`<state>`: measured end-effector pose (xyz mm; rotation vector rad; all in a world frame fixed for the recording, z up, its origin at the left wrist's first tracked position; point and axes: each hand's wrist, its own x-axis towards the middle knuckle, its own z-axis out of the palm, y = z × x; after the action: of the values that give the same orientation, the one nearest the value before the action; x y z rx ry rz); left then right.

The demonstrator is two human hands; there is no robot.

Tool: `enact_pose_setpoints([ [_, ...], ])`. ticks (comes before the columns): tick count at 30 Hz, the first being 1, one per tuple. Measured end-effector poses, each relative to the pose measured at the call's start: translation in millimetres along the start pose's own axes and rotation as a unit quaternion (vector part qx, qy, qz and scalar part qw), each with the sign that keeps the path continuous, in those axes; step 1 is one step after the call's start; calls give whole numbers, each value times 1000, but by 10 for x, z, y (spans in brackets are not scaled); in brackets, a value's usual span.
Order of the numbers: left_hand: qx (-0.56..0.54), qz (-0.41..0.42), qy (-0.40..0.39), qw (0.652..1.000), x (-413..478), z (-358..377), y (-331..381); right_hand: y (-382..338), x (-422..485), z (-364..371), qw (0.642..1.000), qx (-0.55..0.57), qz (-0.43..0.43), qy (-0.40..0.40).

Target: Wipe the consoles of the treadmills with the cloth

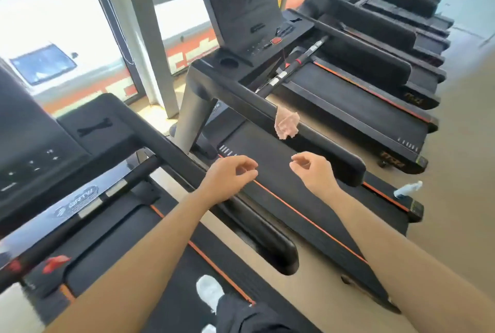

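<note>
My left hand [230, 174], forearm crossing the handrail [166, 145]; right hand [313, 172] beyond it; fingers loosely curled, empty.

The near treadmill's crossbar [80, 205] reads "BRTW".

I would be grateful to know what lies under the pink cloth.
The pink cloth drapes over the next treadmill's black handrail, with a belt lower down; the rail's stretch beneath it is covered.

Blown-out daylight through the window [67, 37]; soft, wide-angle-bent edges.
</note>
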<state>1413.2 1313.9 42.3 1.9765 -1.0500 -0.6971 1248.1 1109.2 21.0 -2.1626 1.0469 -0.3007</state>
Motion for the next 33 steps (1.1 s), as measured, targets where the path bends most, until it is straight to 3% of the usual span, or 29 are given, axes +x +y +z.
enact_pose_setpoints([
  [8,18,13,-52,998,796,-415,-321,118,1807,643,981,-74,91,152],
  [11,27,-1,-73,997,981,-550,-474,255,2081,836,967,-137,113,181],
  [14,28,-9,-94,995,1110,-687,-587,274,2154,874,968,-84,86,221],
  [18,26,-10,-90,996,1222,-839,-641,-107,1853,851,983,98,11,157],
  [21,29,9,-56,998,1301,-937,-664,-451,1551,905,982,162,-1,93],
  [27,24,80,-22,996,1174,-1167,-638,-1304,1002,1042,952,305,-32,8],
  [33,-78,13,137,987,612,-1403,-749,-1779,776,1387,909,400,-27,-111],
])
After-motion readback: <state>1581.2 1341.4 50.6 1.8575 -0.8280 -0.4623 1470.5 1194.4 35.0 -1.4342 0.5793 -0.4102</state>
